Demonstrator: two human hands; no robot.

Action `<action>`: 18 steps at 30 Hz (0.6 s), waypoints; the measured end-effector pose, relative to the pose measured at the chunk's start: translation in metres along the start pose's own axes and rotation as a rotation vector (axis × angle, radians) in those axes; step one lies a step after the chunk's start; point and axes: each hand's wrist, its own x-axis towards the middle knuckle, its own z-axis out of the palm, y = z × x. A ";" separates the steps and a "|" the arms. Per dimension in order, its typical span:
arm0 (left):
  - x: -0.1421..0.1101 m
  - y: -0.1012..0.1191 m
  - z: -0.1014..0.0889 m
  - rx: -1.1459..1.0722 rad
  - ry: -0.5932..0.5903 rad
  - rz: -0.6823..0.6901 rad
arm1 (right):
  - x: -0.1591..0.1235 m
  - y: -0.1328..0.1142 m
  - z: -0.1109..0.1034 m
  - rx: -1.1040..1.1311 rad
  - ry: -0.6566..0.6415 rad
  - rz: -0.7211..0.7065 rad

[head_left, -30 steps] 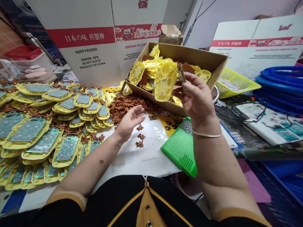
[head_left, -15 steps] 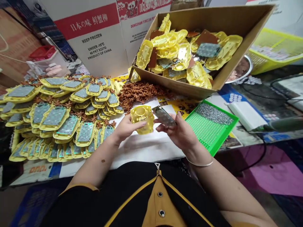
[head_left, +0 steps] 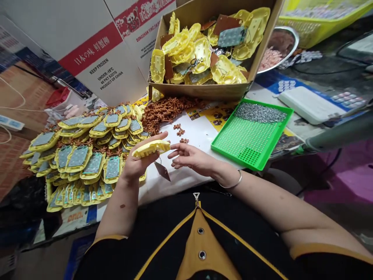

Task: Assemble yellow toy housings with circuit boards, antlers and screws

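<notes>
My left hand (head_left: 136, 163) is closed round a yellow plastic shell (head_left: 151, 148), held flat above the white sheet. A small brown circuit board (head_left: 162, 171) dangles beneath the shell on a thin wire. My right hand (head_left: 189, 157) is just to the right of the shell, fingers spread and holding nothing. Left of my hands lies a heap of finished yellow pieces with grey panels (head_left: 84, 155). Beyond them is a pile of small brown antler-shaped parts (head_left: 166, 109).
A cardboard box (head_left: 204, 91) of yellow shells and boards stands at the back. A green tray (head_left: 250, 136) with small metal screws lies to the right, near a metal bowl (head_left: 279, 42), a white device (head_left: 309, 105) and a yellow basket (head_left: 323, 19). Another person's hand (head_left: 71, 111) shows far left.
My right hand has let go of the board, which now hangs under the shell. The shell has turned flat in my left hand. The view has tilted and shifted.
</notes>
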 end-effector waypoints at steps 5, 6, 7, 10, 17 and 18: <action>-0.002 0.006 0.012 -0.103 -0.004 0.065 | 0.001 0.012 0.005 0.042 -0.142 0.008; -0.003 0.008 0.014 -0.109 0.004 0.071 | 0.000 0.013 0.005 0.060 -0.172 0.001; -0.004 0.010 0.016 -0.107 0.014 0.071 | -0.002 0.014 0.004 0.073 -0.200 -0.007; -0.007 0.013 0.020 -0.080 0.052 0.043 | -0.008 0.016 0.002 0.051 -0.288 -0.024; -0.011 0.010 0.023 -0.078 0.124 0.029 | -0.021 0.023 0.001 -0.016 -0.408 0.080; -0.012 0.010 0.024 -0.084 0.122 0.041 | -0.023 0.023 0.001 -0.007 -0.388 0.075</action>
